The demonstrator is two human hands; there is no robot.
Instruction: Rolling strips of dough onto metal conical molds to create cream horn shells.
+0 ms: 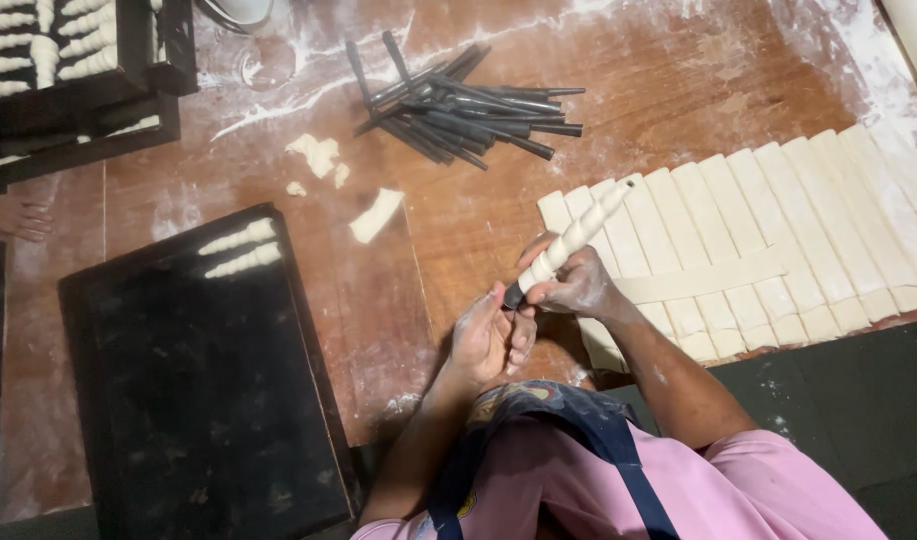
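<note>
floured wooden surface [308, 300] carries it all. black tray [208, 390] sits at the person's left w/ two wrapped dough sticks [240, 248] at its far edge, within easy reach. cut dough strips [778, 220] lie side by side on the right, one strip laid across them. pile of bare dark rods [458, 105] further back, centre. dough-wrapped rod [568, 243] is held up, tilted, above the surface: left hand [488, 340] pinches its bare dark end, right hand [578, 285] closes round the spiral, prob. to steady it.
</note>
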